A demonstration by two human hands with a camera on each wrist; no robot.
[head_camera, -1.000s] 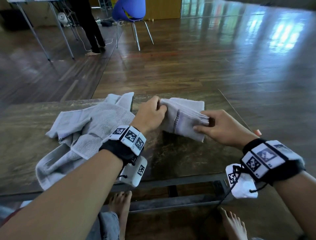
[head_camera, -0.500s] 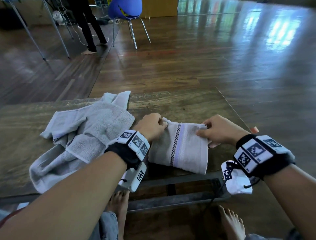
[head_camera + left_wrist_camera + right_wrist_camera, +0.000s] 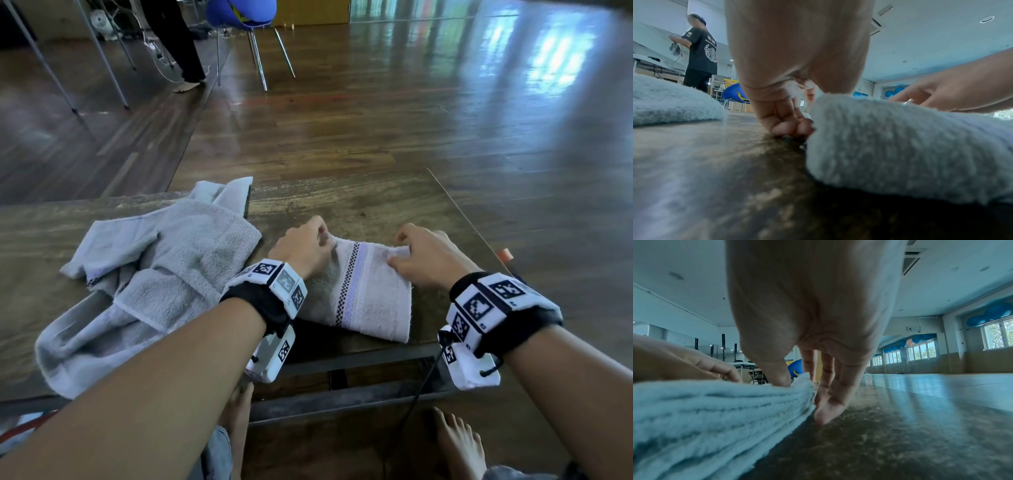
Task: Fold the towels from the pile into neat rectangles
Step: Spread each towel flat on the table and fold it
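Note:
A folded grey-white towel (image 3: 370,294) with a checkered stripe lies flat on the wooden table (image 3: 342,202) near its front edge. My left hand (image 3: 323,236) pinches its far left corner, with the thumb on top and curled fingers (image 3: 789,126) down at the table. My right hand (image 3: 400,250) holds the far right corner; its thumb presses the stacked layers (image 3: 715,410) and its fingers (image 3: 828,410) reach down beside the edge. The pile of unfolded grey towels (image 3: 161,267) lies crumpled to the left, close to my left wrist.
The table's right edge (image 3: 462,212) runs just past my right hand, with a small orange object (image 3: 503,255) at it. My bare feet (image 3: 459,442) show under the table. A blue chair (image 3: 243,13) and a standing person (image 3: 701,48) are far behind.
The folded towel, held up between both hands a second ago, has come down towards me and now lies flat on the table. Both hands stay at its far corners.

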